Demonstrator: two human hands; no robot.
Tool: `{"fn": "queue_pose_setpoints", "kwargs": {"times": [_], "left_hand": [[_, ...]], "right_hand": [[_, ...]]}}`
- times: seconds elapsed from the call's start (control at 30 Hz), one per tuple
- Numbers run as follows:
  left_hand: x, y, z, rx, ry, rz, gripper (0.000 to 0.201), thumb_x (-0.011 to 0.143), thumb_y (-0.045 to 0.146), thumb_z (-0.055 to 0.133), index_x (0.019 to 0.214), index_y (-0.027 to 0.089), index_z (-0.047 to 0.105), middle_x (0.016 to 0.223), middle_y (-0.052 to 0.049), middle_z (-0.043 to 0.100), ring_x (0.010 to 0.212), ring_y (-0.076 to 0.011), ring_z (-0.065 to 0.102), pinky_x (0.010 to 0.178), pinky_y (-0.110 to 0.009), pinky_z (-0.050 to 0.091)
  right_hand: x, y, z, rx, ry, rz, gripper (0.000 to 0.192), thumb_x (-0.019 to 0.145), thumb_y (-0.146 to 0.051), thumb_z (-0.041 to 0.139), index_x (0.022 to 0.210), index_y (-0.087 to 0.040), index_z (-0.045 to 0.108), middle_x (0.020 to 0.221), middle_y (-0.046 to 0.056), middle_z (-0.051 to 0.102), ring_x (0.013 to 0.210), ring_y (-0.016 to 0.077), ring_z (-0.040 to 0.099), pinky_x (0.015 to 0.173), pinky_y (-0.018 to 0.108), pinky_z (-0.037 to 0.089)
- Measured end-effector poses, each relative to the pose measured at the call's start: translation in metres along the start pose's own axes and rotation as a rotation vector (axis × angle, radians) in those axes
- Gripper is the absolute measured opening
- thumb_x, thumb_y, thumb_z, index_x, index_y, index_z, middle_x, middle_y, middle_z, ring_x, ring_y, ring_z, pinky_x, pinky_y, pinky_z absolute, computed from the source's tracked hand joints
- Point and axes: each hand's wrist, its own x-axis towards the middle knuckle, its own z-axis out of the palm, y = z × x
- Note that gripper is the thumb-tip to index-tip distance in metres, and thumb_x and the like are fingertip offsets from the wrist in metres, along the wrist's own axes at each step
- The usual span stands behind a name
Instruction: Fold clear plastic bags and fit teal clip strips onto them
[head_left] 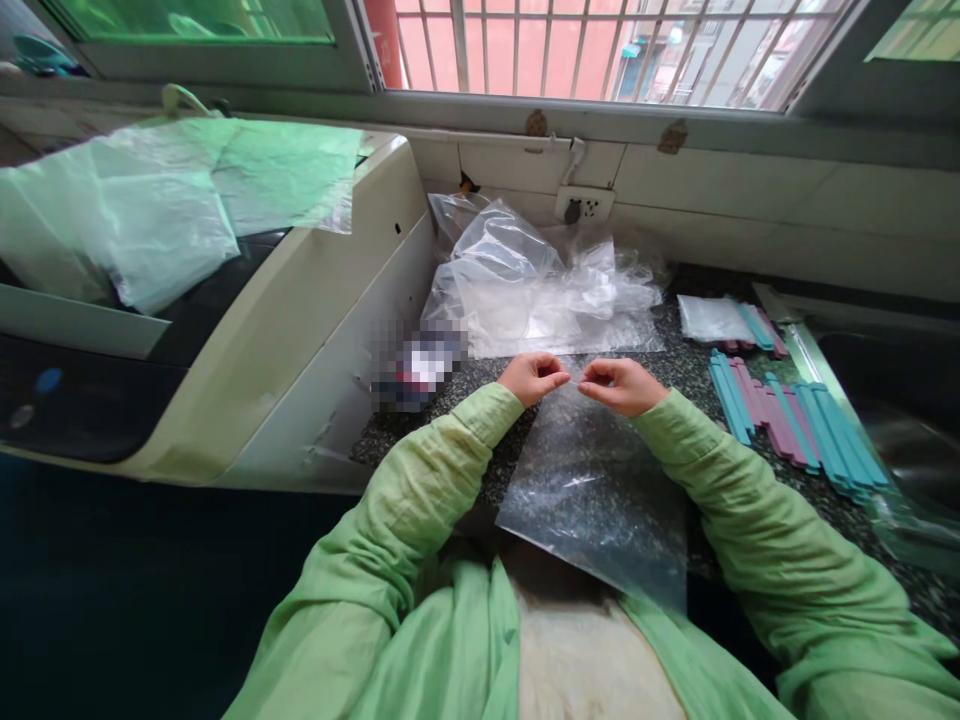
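My left hand (532, 377) and my right hand (621, 385) meet over the dark speckled counter (675, 370), each pinching the far edge of a clear plastic bag (592, 490). The bag hangs flat from my fingers toward my lap and over the counter's near edge. Both arms wear light green sleeves. To the right of my right hand lies a row of teal and mauve sticks (787, 420), side by side on the counter.
A heap of clear plastic bags (532, 285) lies behind my hands under a wall socket (583, 206). A small packed bag of sticks (727, 322) sits at the back right. A cream machine (285, 330) draped with plastic stands left. A barred window runs above.
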Motion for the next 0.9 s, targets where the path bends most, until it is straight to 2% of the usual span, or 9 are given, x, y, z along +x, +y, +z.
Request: {"fn": "queue_pose_setpoints", "kwargs": {"times": [0.27,0.9], "left_hand": [[-0.0006,-0.0028,-0.0002,0.061,0.008,0.066,0.023,0.062,0.034,0.059,0.057,0.012,0.054,0.047,0.006,0.041,0.047,-0.0049,0.033,0.046,-0.02,0.028],[0.0009,-0.0044,0.0005,0.037,-0.02,0.043,0.031,0.06,0.042,0.062,0.057,0.013,0.053,0.046,0.006,0.04,0.046,-0.0051,0.032,0.046,-0.02,0.027]], "right_hand": [[0.0004,0.0007,0.001,0.002,0.001,-0.005,0.022,0.066,-0.036,0.052,0.06,-0.015,0.056,0.054,0.001,0.053,0.05,0.0089,0.043,0.05,0.023,0.036],[-0.0003,0.0027,0.0034,-0.022,0.066,-0.04,0.019,0.065,-0.033,0.053,0.059,-0.015,0.056,0.054,0.0,0.054,0.051,0.009,0.043,0.053,0.023,0.037]]}}
